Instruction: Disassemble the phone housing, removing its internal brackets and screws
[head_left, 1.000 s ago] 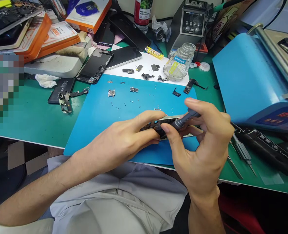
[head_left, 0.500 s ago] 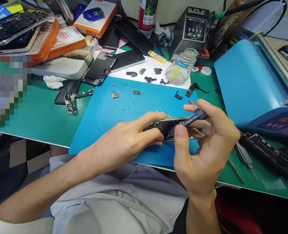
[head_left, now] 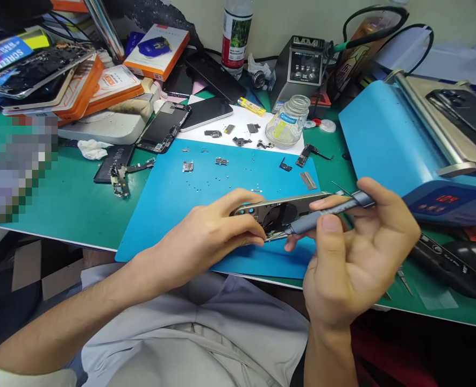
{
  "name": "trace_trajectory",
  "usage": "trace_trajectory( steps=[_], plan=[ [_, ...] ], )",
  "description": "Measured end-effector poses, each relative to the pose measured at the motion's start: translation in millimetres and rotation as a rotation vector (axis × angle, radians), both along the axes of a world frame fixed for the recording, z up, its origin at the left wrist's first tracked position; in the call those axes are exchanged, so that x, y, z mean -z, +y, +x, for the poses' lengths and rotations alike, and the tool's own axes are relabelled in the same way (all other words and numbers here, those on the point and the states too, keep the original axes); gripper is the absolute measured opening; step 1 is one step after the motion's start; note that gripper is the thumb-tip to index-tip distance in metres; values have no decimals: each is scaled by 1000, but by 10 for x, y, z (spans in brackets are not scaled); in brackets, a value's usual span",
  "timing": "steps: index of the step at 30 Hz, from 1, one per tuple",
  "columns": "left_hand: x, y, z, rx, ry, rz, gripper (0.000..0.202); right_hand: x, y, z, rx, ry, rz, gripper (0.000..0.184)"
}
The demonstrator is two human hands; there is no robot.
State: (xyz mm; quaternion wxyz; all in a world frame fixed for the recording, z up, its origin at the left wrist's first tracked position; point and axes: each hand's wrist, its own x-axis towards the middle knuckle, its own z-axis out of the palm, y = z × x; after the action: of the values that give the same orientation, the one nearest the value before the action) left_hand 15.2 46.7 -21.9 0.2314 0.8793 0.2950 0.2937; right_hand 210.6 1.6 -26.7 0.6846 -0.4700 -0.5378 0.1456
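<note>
My left hand (head_left: 217,231) grips the near end of an opened phone frame (head_left: 280,210), which is lifted slightly over the blue work mat (head_left: 173,199). My right hand (head_left: 359,252) holds a grey screwdriver (head_left: 328,212) between thumb and fingers, lying almost level. Its tip end points left, into the frame's inside. Small screws and metal brackets (head_left: 187,166) lie scattered on the mat beyond the hands.
A glass jar (head_left: 286,122), a phone screen (head_left: 163,129) and small parts sit at the mat's far edge. A blue roller machine (head_left: 407,145) stands to the right, with a black electric driver (head_left: 451,263) and tweezers in front. Boxes are stacked far left.
The right hand has drawn back to the right and tipped the screwdriver from steep to nearly level. More of the phone frame now shows. The camera view has shifted.
</note>
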Motion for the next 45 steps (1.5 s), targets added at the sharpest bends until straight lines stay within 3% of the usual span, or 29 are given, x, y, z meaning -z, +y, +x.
trace_trajectory(
  steps=[12, 19, 24, 28, 33, 40, 45],
  plan=[
    [-69, -102, 58, 11, 27, -105, 19, -7, -108, 76, -184, 32, -92, 54],
    [-98, -22, 144, 47, -47, -273, 11, -89, -109, 100, 96, 227, -18, 42],
    [-257, 21, 212, 109, 125, -419, 13, -204, -113, 262, 276, 351, 71, 43],
    [-381, 50, 256, 107, 241, -273, 18, -161, -126, 405, 332, 352, 131, 47],
    [-450, 143, 303, 78, 346, -110, 20, -74, -153, 478, 211, 429, -82, 46],
    [-500, 780, 563, -84, 484, 270, 19, -74, -184, 520, 198, 488, -95, 51],
    [-393, 1018, 658, -11, 563, 327, 22, -66, -226, 534, 180, 504, -119, 49]
  ],
)
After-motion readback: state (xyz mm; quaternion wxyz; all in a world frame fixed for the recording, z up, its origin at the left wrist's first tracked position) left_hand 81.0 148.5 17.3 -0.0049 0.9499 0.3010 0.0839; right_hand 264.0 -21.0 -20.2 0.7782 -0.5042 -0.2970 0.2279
